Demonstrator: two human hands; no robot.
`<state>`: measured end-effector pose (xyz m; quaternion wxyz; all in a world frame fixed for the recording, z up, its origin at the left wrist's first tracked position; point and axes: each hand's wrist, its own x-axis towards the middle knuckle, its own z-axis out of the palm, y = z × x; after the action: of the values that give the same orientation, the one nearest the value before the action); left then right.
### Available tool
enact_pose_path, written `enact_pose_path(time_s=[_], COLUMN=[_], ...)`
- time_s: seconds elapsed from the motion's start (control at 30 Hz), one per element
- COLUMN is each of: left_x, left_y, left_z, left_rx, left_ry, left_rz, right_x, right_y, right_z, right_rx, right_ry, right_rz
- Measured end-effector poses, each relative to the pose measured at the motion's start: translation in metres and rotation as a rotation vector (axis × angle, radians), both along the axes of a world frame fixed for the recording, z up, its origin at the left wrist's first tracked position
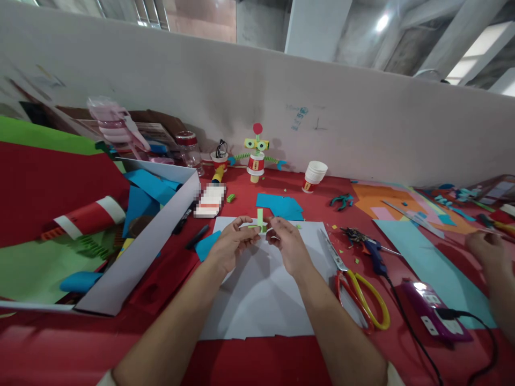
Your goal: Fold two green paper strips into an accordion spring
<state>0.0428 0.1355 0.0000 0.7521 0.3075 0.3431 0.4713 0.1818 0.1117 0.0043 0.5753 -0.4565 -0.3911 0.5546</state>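
Over the white paper sheet [261,300], my left hand [233,241] pinches a light green paper strip [260,216] between thumb and fingertips. One part of the strip stands upright and another part lies sideways, so the two cross at the fingers. My right hand [287,244] closes its fingertips on the strip from the other side. Part of the strip is hidden behind the fingers. Blue paper pieces [281,206] lie just beyond my hands. To the right of my right hand are scissors [356,289] with red and yellow handles.
A paper-cup figure [256,163] stands by the wall, near stacked cups [315,174]. At right lie a glue gun [374,254], a purple power strip [434,311] and pliers [341,201]. A white box [153,236] of scraps is left. Another person's hand [485,249] rests at far right.
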Motion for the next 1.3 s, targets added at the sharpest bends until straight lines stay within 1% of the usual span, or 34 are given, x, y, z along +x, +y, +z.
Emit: enact_pose_path(time_s=[0.07,0.17,0.23,0.3,0.43,0.57,0.7,0.83,0.9,1.03,1.1,1.23,1.3], left_x=[-0.0004,-0.0009,-0.0014,-0.0016,-0.0011,-0.0001,0.0007,0.0009,0.0015,0.0044,0.0060,0.0074,0.0074], left_y=[0.0008,0.0015,0.0018,0.0017,0.0004,-0.0008,-0.0008,-0.0004,-0.0005,-0.0021,-0.0032,-0.0043,-0.0044], left_z=[0.0000,-0.0006,-0.0017,-0.0029,-0.0039,-0.0026,0.0002,0.0011,0.0003,-0.0005,0.0004,0.0019,0.0017], left_rx=[-0.015,-0.012,0.017,0.054,0.101,0.147,0.143,0.150,0.175,0.181,0.181,0.158,0.145], left_ry=[-0.016,-0.037,-0.031,-0.019,0.018,0.073,0.135,0.177,0.179,0.181,0.182,0.202,0.209], left_rz=[0.024,0.034,0.031,0.034,0.049,0.065,0.100,0.061,0.066,0.100,0.108,0.128,0.133], right_x=[-0.0013,-0.0034,-0.0047,-0.0060,-0.0078,-0.0077,-0.0072,-0.0074,-0.0075,-0.0073,-0.0071,-0.0076,-0.0085], right_y=[-0.0013,-0.0021,-0.0021,-0.0021,-0.0023,-0.0023,-0.0015,-0.0014,-0.0019,-0.0027,-0.0024,-0.0012,-0.0012], right_z=[-0.0012,-0.0047,-0.0065,-0.0069,-0.0048,-0.0036,-0.0041,-0.0020,-0.0012,-0.0034,-0.0059,-0.0093,-0.0094], right_rx=[0.089,0.224,0.269,0.241,0.122,0.091,0.087,0.074,0.063,0.110,0.136,0.099,0.099], right_ry=[-0.141,-0.349,-0.405,-0.368,-0.217,-0.159,-0.183,-0.190,-0.196,-0.337,-0.374,-0.290,-0.309], right_rz=[-0.007,-0.070,-0.085,-0.056,0.001,0.020,0.011,0.001,0.015,-0.032,-0.062,-0.070,-0.097])
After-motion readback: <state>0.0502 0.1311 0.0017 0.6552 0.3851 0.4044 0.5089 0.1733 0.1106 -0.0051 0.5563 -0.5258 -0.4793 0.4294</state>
